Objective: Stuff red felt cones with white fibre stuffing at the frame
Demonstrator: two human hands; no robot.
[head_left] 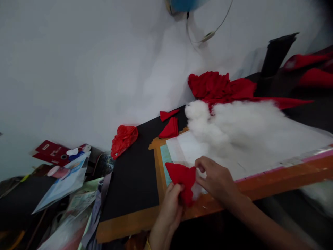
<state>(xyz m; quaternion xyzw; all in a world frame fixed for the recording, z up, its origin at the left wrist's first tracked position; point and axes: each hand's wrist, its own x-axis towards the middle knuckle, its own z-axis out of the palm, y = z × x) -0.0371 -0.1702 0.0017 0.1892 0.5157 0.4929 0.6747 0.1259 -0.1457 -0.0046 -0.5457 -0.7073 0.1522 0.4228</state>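
Red cloth, a small sewn pouch (182,178), sits low in the centre of the frame, pinched from below by the left hand (170,208), whose fingers are closed on its lower end. The right hand (215,180) comes in from the right, its thumb and forefinger pressed together at the pouch's upper right corner, where a bit of white stuffing shows between hand and cloth. By the look of it the step in hand is filling: the pouch is held open-side toward the right hand while stuffing goes in.

The big heap of white stuffing (241,128) lies just above and right of the hands, on a white sheet over an orange-edged board (286,173). Two more red pieces (170,128) lie near the heap's left edge, a crumpled red bag (123,139) farther left on the black tabletop (135,173), and a pile of red cloth (215,86) behind the heap in the upper right.

The next move, as I judge it, calls for a steady left grip keeping the mouth open while the right fingers push the stuffing deep, then fetch another tuft from the heap close by.
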